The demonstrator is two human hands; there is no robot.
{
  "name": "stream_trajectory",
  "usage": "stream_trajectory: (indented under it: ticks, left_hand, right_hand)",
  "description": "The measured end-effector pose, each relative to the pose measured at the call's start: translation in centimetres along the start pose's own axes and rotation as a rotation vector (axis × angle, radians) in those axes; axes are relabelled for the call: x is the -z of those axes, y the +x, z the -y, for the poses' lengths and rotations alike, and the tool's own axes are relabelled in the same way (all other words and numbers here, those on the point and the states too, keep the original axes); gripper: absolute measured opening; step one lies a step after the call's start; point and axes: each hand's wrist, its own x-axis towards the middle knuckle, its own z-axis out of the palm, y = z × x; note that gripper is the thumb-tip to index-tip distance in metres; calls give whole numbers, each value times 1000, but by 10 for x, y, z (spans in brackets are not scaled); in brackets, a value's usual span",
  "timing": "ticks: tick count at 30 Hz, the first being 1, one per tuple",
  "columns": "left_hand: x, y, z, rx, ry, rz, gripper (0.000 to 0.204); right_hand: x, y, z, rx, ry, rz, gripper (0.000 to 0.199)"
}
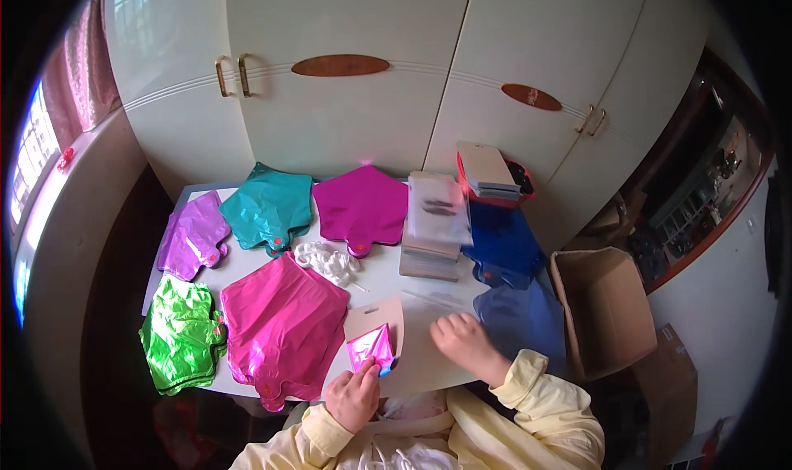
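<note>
My left hand [353,397] is closed, pinching a folded shiny pink foil balloon [368,344] with a blue bit at its lower corner. The foil lies against a beige card [389,314] with a slot at its top. To the right, my right hand [464,344] is curled just above the white table [421,325]; its fingertips are hidden, and whatever they may hold cannot be made out. Thin clear straws [433,300] lie just beyond it. A stack of flat pink foil balloons [285,325] is left of the card, with a bundle of white string [327,261] behind.
Around the table lie green [183,335], lilac [192,234], teal [268,207], magenta [363,206] and blue foil balloons [505,243]. Clear bags [438,202] top a card stack [429,264]. More cards [488,170] rest on a red basket [529,184]. An open cardboard box [606,305] stands right.
</note>
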Motion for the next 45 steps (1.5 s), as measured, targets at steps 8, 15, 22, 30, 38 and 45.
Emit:
stream_trajectory:
  ticks: [8,15,22,30,38,45]
  left_hand:
    - [15,-7,15,-409,229,262,26]
    - [20,-5,13,-583,272,296,20]
    - [19,-4,14,-610,261,279,22]
    - [15,-6,11,-573,305,257,21]
    - [8,-12,6,-569,339,203,26]
    - [-3,-7,5,-537,365,198,28]
  right_hand:
    - [-24,2,7,-401,697,21,7]
    - [-29,16,27,-392,660,-108,5]
    - [-30,19,40,-265,542,-146,9]
    - [-28,21,45,-148,384,-135,9]
    - [-17,17,43,-106,192,-2,8]
    - [-10,27,50,-105,408,-43,7]
